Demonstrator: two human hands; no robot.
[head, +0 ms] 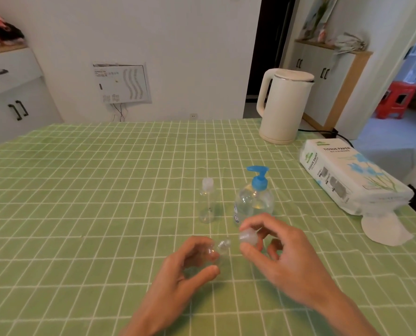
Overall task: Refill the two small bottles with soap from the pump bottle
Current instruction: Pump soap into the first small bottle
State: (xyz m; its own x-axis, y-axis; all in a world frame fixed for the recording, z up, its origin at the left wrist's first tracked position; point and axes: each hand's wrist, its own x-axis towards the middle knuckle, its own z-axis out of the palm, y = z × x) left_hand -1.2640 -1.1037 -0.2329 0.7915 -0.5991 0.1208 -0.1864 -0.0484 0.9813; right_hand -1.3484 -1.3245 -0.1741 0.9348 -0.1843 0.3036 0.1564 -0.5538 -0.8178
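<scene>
My left hand [190,267] grips a small clear bottle [217,249], tilted with its open threaded neck pointing right. Just right of that neck, my right hand [279,251] pinches the bottle's translucent cap [248,236] between thumb and fingers, clear of the neck. A second small clear bottle [207,202] stands upright with its cap on, behind my left hand. The pump bottle [254,202], clear with a blue pump head, stands beside it on the right, just behind my right hand's fingertips.
All of this sits on a table with a green checked cloth [80,202]. A cream electric kettle [284,105] stands at the back right, its cord trailing right. A pack of tissue paper [352,175] lies at the right edge, with a loose tissue [386,229] in front.
</scene>
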